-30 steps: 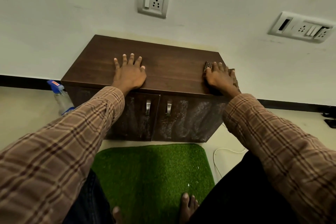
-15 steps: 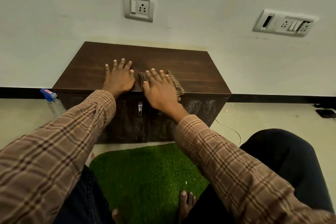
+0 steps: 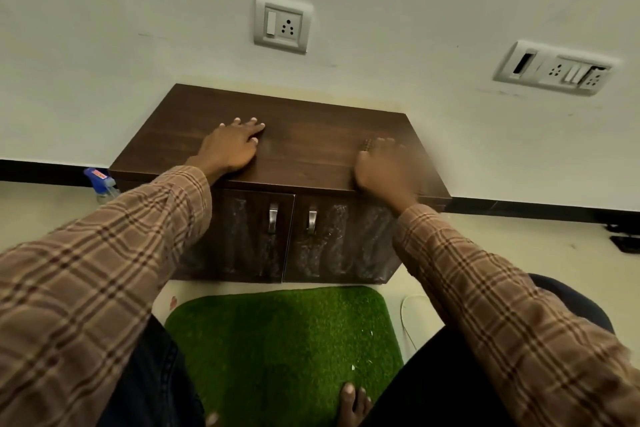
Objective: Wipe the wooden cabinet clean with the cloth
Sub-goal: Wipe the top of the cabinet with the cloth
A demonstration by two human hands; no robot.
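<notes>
Both hands rest on top of the wooden cabinet point(image 3: 304, 146), which stands low against the wall. Left hand point(image 3: 230, 146) lies flat with its fingers spread, holding nothing, seemingly bracing. Right hand point(image 3: 379, 166) is smeared by motion blur near the top's right front; its fingers look stretched over the cloth point(image 3: 367, 143), pressing it down, but the blur leaves it unclear whether they curl into it. Only a small checked corner of the cloth shows beyond the fingers. I judge the cloth soft, light and limp, apt to bunch or slide on the smooth laminate, so a flat palm spread across its middle suits it better than a pinch at an edge. The cabinet looks rigid and heavy enough to stay put under wiping pressure. Its two doors point(image 3: 301, 236) show pale streaks around the metal handles point(image 3: 273, 217), so the front likely remains to be wiped. A spray bottle point(image 3: 100, 182) beside the cabinet's left end carries a red label too small to read; no other writing is legible.
</notes>
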